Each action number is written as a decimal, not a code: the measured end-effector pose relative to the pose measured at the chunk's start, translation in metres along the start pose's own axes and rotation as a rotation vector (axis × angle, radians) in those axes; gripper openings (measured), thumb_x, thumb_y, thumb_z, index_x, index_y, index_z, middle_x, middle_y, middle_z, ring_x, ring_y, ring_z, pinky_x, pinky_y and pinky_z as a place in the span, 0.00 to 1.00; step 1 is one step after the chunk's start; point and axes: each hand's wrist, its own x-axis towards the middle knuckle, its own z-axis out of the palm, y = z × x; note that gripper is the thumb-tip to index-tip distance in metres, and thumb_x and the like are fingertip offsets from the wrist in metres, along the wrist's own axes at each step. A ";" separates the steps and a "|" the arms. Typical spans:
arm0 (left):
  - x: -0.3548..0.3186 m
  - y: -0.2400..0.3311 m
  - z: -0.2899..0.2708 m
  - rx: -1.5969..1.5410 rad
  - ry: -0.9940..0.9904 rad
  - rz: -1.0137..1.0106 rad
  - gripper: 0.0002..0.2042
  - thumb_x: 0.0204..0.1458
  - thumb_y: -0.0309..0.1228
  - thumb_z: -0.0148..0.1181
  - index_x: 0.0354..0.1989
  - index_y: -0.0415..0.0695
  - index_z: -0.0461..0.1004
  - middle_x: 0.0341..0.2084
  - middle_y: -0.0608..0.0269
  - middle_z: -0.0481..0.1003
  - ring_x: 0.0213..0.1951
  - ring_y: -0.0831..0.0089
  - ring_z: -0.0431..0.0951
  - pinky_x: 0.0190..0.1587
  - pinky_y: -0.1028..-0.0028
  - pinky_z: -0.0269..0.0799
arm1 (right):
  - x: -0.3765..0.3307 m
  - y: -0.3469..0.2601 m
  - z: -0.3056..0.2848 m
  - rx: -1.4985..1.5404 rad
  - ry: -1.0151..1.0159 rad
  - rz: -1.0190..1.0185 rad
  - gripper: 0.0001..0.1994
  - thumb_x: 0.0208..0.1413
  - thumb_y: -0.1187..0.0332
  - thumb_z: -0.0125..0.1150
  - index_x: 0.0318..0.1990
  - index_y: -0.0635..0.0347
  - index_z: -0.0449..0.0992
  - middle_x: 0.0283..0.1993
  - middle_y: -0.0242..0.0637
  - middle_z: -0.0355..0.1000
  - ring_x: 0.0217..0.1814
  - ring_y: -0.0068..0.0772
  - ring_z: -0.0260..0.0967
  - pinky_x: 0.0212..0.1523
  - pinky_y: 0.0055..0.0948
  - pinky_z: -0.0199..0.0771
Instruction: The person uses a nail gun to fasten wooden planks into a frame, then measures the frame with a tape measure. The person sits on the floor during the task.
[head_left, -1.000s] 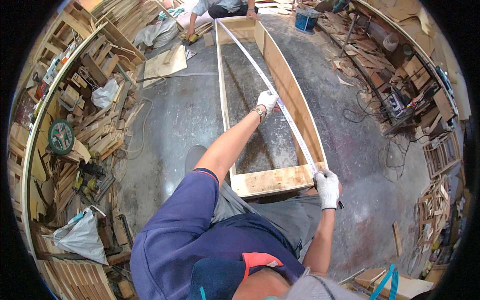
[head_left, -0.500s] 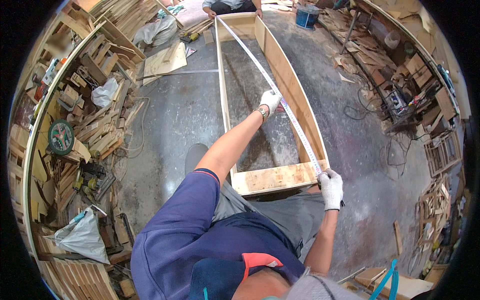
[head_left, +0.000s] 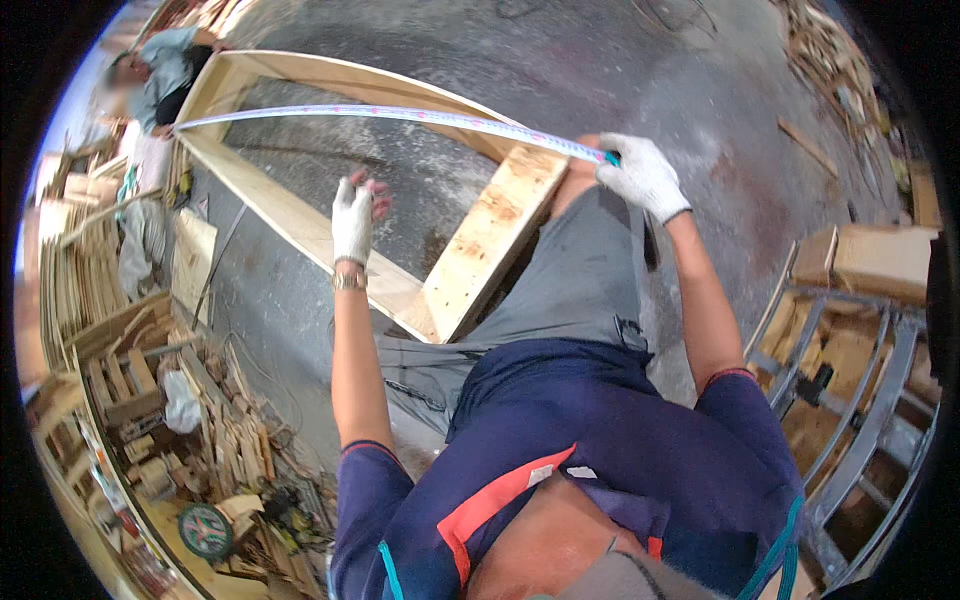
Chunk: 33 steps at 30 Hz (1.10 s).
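1. Your wooden frame lies long and slanted ahead of you, its far end at upper left and its near board close to your legs.
2. Its long sides bound an opening through which the grey floor shows; that floor also spreads beyond the frame and to your right, where a loose wood strip lies well apart from you.
3. On your lower left, a heap of offcuts and a round dark disc border your space; on your lower right, a grey metal rack stands near your elbow.
4. Your gloved right hand is closed around the near end of the measuring tape, just beyond the frame's near right corner; the glove hides most of the grip.
5. The tape runs across the opening to the far left corner, where a co-worker's hand is.
6. Your gloved left hand has its fingers loosely curled and parted, holding nothing, apart from the tape in view; you have it by the frame's left side, and I cannot tell its height above it.
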 end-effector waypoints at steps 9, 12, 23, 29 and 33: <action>-0.080 -0.026 0.043 0.081 -0.176 -0.116 0.24 0.66 0.37 0.56 0.66 0.38 0.63 0.44 0.56 0.80 0.36 0.79 0.79 0.36 0.79 0.75 | -0.002 0.010 0.012 -0.108 -0.015 0.046 0.21 0.48 0.57 0.61 0.51 0.52 0.80 0.49 0.47 0.78 0.53 0.54 0.75 0.52 0.47 0.75; -0.087 -0.024 0.051 0.116 -0.180 -0.144 0.23 0.66 0.36 0.57 0.65 0.38 0.64 0.42 0.58 0.80 0.36 0.81 0.77 0.37 0.79 0.73 | 0.000 0.020 0.020 -0.088 0.032 -0.008 0.22 0.47 0.58 0.61 0.50 0.53 0.80 0.49 0.47 0.78 0.53 0.54 0.75 0.53 0.47 0.75; -0.108 -0.017 0.059 0.368 -0.182 -0.071 0.18 0.65 0.33 0.57 0.60 0.37 0.70 0.41 0.61 0.78 0.37 0.79 0.72 0.43 0.78 0.70 | -0.002 0.023 0.022 -0.111 0.048 -0.022 0.22 0.46 0.59 0.61 0.51 0.54 0.79 0.52 0.45 0.77 0.54 0.53 0.74 0.54 0.45 0.75; -0.111 -0.032 0.062 0.327 -0.146 0.024 0.17 0.64 0.32 0.57 0.58 0.37 0.71 0.40 0.61 0.77 0.36 0.79 0.71 0.40 0.77 0.70 | -0.001 0.027 0.027 -0.150 0.061 -0.017 0.22 0.47 0.59 0.62 0.51 0.53 0.80 0.52 0.43 0.77 0.54 0.51 0.74 0.54 0.45 0.76; -0.112 -0.029 0.063 0.341 -0.135 0.033 0.16 0.64 0.32 0.57 0.57 0.37 0.72 0.40 0.61 0.77 0.36 0.80 0.71 0.40 0.77 0.69 | -0.002 0.019 0.020 -0.145 0.041 -0.011 0.22 0.47 0.58 0.62 0.51 0.52 0.79 0.53 0.42 0.76 0.54 0.51 0.75 0.53 0.46 0.76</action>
